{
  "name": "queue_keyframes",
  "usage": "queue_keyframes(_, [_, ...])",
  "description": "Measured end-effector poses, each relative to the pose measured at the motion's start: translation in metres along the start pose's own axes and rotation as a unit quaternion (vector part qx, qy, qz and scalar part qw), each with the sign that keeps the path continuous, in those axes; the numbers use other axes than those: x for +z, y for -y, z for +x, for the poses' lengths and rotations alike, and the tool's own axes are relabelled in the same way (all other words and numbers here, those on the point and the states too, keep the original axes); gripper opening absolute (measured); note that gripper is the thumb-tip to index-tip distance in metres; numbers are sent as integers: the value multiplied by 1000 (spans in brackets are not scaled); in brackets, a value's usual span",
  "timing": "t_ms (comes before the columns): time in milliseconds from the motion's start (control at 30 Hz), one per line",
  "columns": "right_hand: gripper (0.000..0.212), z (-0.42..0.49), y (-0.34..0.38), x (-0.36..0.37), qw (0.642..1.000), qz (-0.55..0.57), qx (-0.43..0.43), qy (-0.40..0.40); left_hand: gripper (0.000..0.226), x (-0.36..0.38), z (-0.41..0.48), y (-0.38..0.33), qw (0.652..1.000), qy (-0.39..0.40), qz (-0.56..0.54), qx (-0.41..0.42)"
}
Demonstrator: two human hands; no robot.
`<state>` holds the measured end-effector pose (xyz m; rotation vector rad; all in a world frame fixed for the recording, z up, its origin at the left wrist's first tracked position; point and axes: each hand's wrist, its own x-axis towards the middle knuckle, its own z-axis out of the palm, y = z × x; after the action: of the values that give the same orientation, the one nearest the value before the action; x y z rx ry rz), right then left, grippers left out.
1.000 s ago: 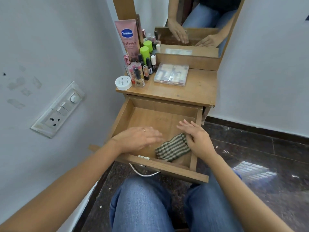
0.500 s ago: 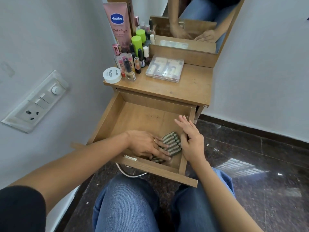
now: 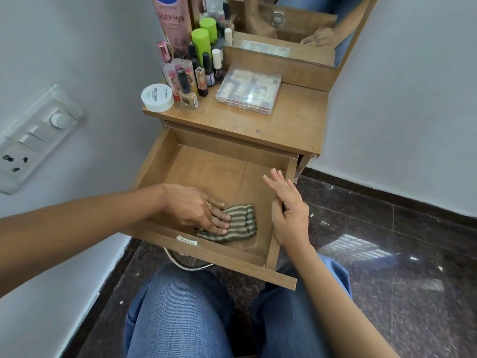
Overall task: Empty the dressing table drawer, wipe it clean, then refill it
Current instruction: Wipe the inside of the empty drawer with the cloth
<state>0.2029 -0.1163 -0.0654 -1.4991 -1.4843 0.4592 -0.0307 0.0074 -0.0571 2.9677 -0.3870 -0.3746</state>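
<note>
The wooden drawer (image 3: 160, 161) of the dressing table stands pulled out, and a green-and-white striped cloth (image 3: 238, 226) lies alone near its front right corner. My left hand (image 3: 196, 210) lies flat with its fingers pressed on the cloth's left part. My right hand (image 3: 289, 210) rests on the drawer's right wall, fingers spread and nothing in it. On the tabletop (image 3: 284, 125) stand a white nail-polish-remover jar (image 3: 157, 97), several small bottles (image 3: 191, 81), a green-capped can (image 3: 200, 43), a pink lotion tube (image 3: 171, 19) and a clear plastic box (image 3: 249, 90).
A wall with a switch and socket plate (image 3: 31, 140) is close on the left. A mirror (image 3: 296, 24) rises behind the tabletop. My knees in blue jeans (image 3: 180, 311) sit under the drawer front, with its metal handle (image 3: 185, 263) just above them. Dark polished floor (image 3: 387, 254) lies to the right.
My left hand has come down from above the drawer floor onto the cloth and bunched it toward the front. The right hand moved off the cloth to the right wall. The view tilted down.
</note>
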Motion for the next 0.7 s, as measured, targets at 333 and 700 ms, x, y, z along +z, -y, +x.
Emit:
queue_keyframes(333, [57,-1,2,0,1000,16,5,-8,39,-17,54,-2,998,32,0,63])
queue_keyframes(700, [56,1,1,1,1000,1,2,-3,48,-10,-10,-10,991,96,-69,-61])
